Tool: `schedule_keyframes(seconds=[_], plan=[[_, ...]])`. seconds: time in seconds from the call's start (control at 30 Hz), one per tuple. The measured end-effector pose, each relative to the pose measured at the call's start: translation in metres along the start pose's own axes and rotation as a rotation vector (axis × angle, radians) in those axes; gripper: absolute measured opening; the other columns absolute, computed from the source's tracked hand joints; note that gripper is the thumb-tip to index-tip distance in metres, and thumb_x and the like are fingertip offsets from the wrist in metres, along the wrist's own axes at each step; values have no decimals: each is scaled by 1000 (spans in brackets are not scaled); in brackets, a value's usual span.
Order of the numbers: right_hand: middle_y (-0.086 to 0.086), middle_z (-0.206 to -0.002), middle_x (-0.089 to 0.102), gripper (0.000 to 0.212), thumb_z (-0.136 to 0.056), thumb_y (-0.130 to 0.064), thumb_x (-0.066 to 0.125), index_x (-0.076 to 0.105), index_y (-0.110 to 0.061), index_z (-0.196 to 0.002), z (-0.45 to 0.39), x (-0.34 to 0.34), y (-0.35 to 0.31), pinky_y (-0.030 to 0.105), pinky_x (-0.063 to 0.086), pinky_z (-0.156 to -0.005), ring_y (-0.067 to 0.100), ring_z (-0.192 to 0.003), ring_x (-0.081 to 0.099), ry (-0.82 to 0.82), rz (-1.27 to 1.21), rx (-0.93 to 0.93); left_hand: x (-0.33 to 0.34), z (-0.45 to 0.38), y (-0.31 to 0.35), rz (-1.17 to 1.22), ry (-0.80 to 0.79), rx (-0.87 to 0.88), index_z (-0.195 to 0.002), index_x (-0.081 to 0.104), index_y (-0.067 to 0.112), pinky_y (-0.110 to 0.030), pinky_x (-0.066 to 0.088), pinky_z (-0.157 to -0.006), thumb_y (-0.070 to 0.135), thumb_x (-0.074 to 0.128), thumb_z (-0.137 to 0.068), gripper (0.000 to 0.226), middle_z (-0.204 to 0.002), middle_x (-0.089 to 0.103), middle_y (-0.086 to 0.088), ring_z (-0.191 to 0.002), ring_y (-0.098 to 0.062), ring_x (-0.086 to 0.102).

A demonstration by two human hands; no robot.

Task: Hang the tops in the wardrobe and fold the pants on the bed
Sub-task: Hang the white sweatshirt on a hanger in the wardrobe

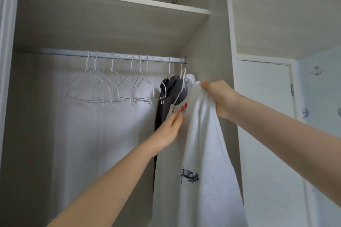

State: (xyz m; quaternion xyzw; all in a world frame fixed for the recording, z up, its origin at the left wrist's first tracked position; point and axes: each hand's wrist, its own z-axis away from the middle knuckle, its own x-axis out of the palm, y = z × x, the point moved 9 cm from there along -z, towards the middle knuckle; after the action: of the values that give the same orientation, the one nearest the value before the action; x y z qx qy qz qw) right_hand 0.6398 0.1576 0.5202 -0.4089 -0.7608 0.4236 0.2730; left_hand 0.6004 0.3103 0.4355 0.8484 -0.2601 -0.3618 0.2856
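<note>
A white top (201,153) with a dark blue print and a red neck label hangs at the right end of the wardrobe rail (118,55) on a white wire hanger (181,86). My right hand (219,96) grips the top's shoulder fabric, bunched in my fingers. The straight fingers of my left hand (170,127) touch the top just below the red label. Behind it on the rail hangs a dark grey top (168,94).
Several bare white wire hangers (110,86) hang along the rail to the left. A shelf (114,0) runs above the rail. The wardrobe's side panel (221,46) stands close on the right, with a white door (265,116) beyond it.
</note>
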Motion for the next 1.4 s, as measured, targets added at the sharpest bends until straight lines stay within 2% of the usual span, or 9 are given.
schedule_keyframes(seconds=[0.13,0.3,0.4,0.53,0.73,0.93,1.23,1.3,1.4], plan=[[23,-105,61,34,-98,-15,43,51,8,-122,-28,25,-19,34,49,-72,28,-86,61,-16,32,-105,14,42,34,64,-130,127,-148,1,57,-29,14,-119,88,31,-76,84,-154,10,38,-140,16,12],[23,-118,57,35,-97,-20,42,51,1,-124,-57,58,-32,39,47,-91,36,-112,58,-22,54,-156,0,48,15,-303,116,-24,-140,-22,57,-40,42,-107,59,75,-63,124,-159,22,16,-139,-17,38],[19,-124,53,38,-96,-28,42,51,-7,-126,-75,70,-30,37,44,-99,31,-116,53,-32,82,-144,-14,44,-6,-382,204,-33,-146,-17,48,-44,50,-95,35,71,-73,115,-151,37,5,-122,-26,55],[5,-84,44,25,-99,-17,37,48,-7,-120,-95,83,-36,23,35,-62,19,-75,43,-47,97,-169,-37,33,-24,-393,345,12,-150,-2,39,-45,50,-94,28,62,-84,93,-146,44,-4,-117,-31,56],[9,-87,46,38,-101,-14,34,46,4,-132,-133,96,-59,28,34,-78,19,-93,41,-18,164,-245,-51,12,-20,-724,475,235,-145,-3,44,-50,53,-80,37,33,-103,56,-132,44,-1,-91,-37,63],[25,-134,49,38,-100,-9,33,44,8,-132,-164,127,-48,26,33,-76,35,-120,51,-16,269,-295,-66,-33,-58,-475,369,141,-142,40,15,-30,44,-99,31,35,-105,40,-131,55,-1,-118,-20,55],[3,-69,35,23,-98,-6,39,57,3,-109,-189,167,48,25,35,-72,26,-93,50,-78,590,-218,-63,10,-150,-74,264,-173,-114,63,11,-43,47,-100,27,49,-102,25,-115,66,-7,-106,-18,64],[9,-78,49,16,-96,-3,42,57,3,-92,-188,172,43,24,37,-64,30,-104,58,-33,848,-287,-72,11,-158,-45,265,-200,-109,67,15,-44,49,-98,32,50,-101,25,-106,72,-2,-103,-17,67],[21,-120,50,27,-91,4,45,46,6,-118,-176,169,23,32,38,-64,35,-104,59,144,1148,-479,-75,10,-149,-68,263,-155,-113,64,19,-41,47,-101,36,49,-101,25,-111,70,4,-106,-11,65]])
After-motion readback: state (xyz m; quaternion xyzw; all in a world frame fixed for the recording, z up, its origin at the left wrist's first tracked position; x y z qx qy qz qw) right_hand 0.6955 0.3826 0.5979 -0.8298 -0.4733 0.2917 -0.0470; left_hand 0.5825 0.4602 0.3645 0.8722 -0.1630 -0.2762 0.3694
